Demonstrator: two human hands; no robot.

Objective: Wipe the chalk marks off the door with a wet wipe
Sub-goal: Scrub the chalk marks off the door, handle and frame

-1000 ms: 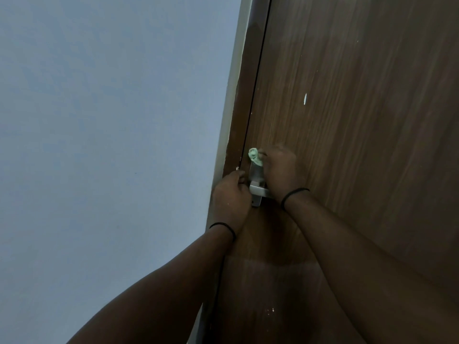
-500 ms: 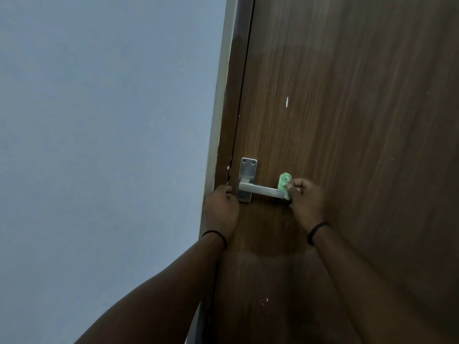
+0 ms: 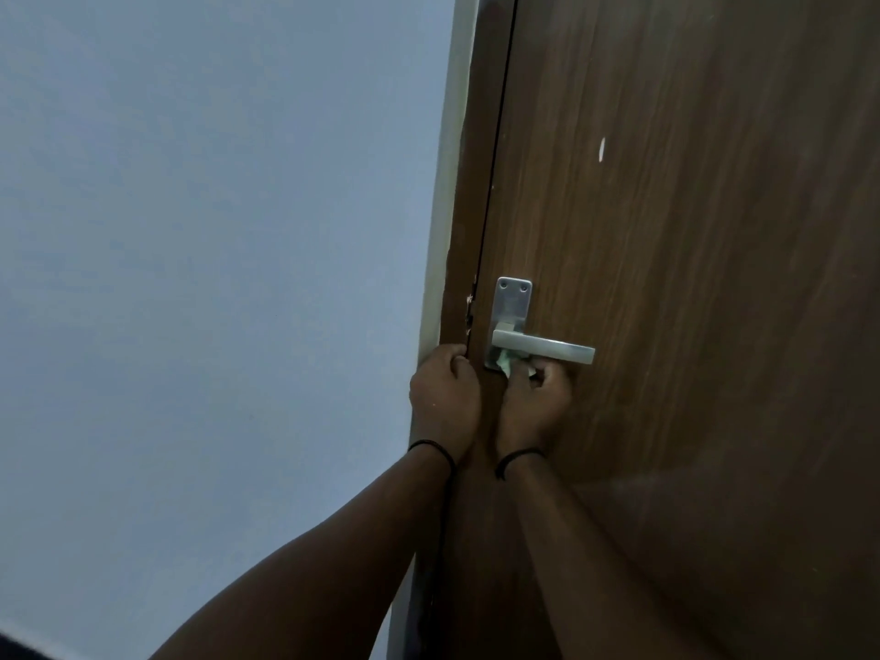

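I am looking up along a brown wood-grain door [image 3: 690, 278] that fills the right half of the frame, with a pale blue-grey wall [image 3: 214, 231] filling the left half. A dark door frame [image 3: 469, 207] runs between them from top centre downwards.

At centre frame sits a silver lever handle [image 3: 547, 349] on its metal backplate [image 3: 512, 302]. My right hand [image 3: 535, 404] is just below the lever, fingers curled and pinching a crumpled pale green wet wipe [image 3: 507, 363], which is pressed against the lower end of the backplate, under the lever. My left hand [image 3: 445, 393] is beside it to the left, fingers clenched at the edge of the door frame; I think it grips that edge to steady me, though the fingertips are hidden.

One small white chalk mark [image 3: 602, 149] shows on the door in the upper middle of the frame, well above the handle. Fine pale specks also show on the frame edge beside the backplate.

To do this step well, I judge the wipe should stay bunched tight under the fingertips, worked firmly round the foot of the backplate where dust collects, then carried up to the white mark and rubbed along the grain. The left hand bracing the frame should keep the door from shifting under pressure.
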